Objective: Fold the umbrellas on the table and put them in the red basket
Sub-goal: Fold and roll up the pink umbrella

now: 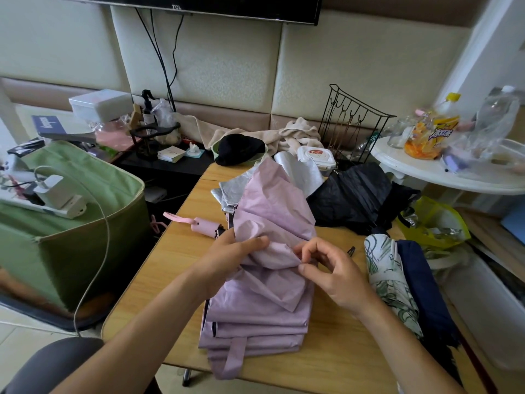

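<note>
Across the middle of the wooden table [326, 362] lies the lilac umbrella [264, 294], its thin, matte cloth creased into flat pleats that stack toward the near edge, with a strap [233, 356] hanging over that edge. Its pink handle [203, 226] with a wrist loop points toward the left edge. My left hand [227, 260] presses the bunched cloth, fingers fairly straight and together. My right hand [335, 271] pinches a fold of the same cloth between thumb and curled fingertips.

Toward the far edge a silvery umbrella [298, 172] sits partly under the lilac one, and a crumpled black umbrella [358, 197] spreads at the far right corner. Along the right edge lie a leaf-printed white umbrella [386, 280] and a navy umbrella [423, 291], side by side and touching.

Left of the table stands a green fabric bin [85, 240] holding a white power strip [62, 200] with a charger. Padded cream panels [221, 69] line the wall.
</note>
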